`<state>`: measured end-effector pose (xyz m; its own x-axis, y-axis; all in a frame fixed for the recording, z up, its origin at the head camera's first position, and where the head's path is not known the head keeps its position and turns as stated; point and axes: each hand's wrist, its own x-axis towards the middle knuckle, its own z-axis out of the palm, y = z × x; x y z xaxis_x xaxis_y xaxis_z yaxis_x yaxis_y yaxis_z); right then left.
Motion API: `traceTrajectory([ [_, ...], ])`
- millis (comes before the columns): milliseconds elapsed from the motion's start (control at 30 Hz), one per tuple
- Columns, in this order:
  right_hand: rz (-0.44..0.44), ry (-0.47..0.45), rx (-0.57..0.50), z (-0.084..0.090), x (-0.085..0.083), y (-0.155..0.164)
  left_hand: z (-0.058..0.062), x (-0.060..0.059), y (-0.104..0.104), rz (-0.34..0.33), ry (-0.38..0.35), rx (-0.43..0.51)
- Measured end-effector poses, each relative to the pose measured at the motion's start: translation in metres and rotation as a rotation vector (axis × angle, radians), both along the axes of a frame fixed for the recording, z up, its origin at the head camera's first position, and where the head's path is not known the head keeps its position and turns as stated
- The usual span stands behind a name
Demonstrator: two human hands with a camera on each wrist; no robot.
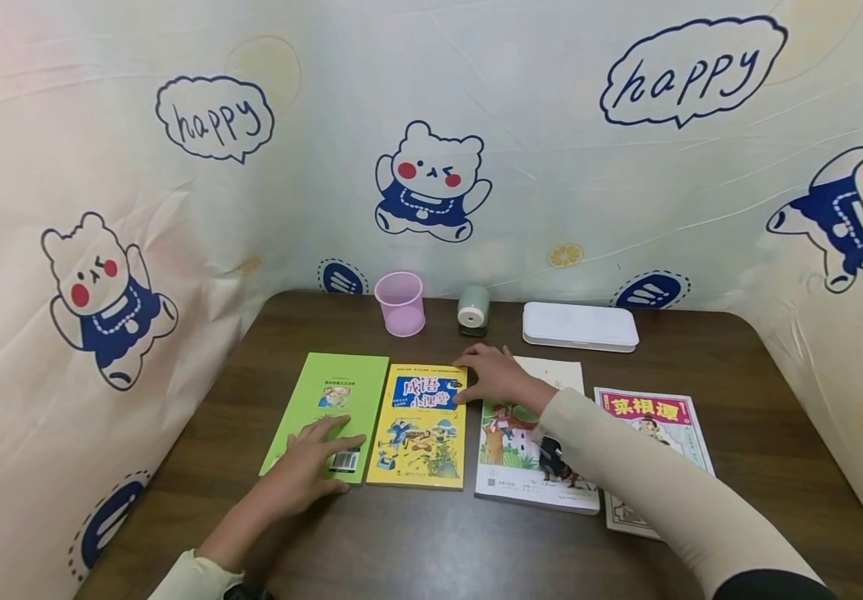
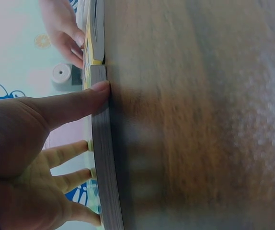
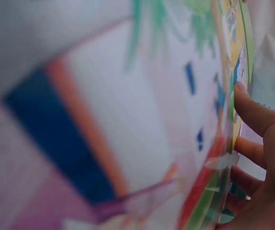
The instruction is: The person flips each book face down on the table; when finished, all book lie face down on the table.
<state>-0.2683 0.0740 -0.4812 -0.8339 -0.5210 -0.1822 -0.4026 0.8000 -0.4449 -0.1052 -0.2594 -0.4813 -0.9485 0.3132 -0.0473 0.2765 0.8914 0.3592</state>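
Books lie in a row across the dark wooden worktop [image 1: 739, 367] in front of you. Your left hand [image 1: 310, 467] rests flat on the near corner of the green book [image 1: 330, 412], fingers spread and straight; the left wrist view shows the thumb [image 2: 75, 103] laid against the book's page edge [image 2: 106, 167]. Your right hand [image 1: 495, 375] reaches across and sets its fingertips on the upper right corner of the yellow book [image 1: 418, 437], fingers loosely extended, not curled round it. The yellow book lies just beside the green one, their long edges almost touching. Under your right forearm lies a picture book [image 1: 521, 454] with a tree on its cover, partly hidden by the sleeve, and just to the right of it a red-titled book [image 1: 656, 417]. The right wrist view is too blurred to tell more than fingers [image 3: 255, 115] against a colourful cover edge. At the far edge of the worktop stand a pink mesh cup [image 1: 400, 303], a small grey-green sharpener [image 1: 472, 310] and a flat white box [image 1: 580, 326], all well apart from your hands
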Motion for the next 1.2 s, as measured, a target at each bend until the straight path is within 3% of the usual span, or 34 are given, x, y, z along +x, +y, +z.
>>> traceTrajectory([
  [333,0.042,-0.011,-0.053,-0.007,-0.006,0.008,0.000,-0.002,0.002,0.004,-0.007,-0.016],
  [667,0.071,-0.025,-0.092,-0.008,-0.007,0.013,-0.003,-0.003,0.025,0.015,-0.017,0.021],
  [1200,0.066,-0.001,-0.094,-0.012,-0.008,0.013,-0.009,-0.011,0.046,0.016,-0.076,-0.024],
])
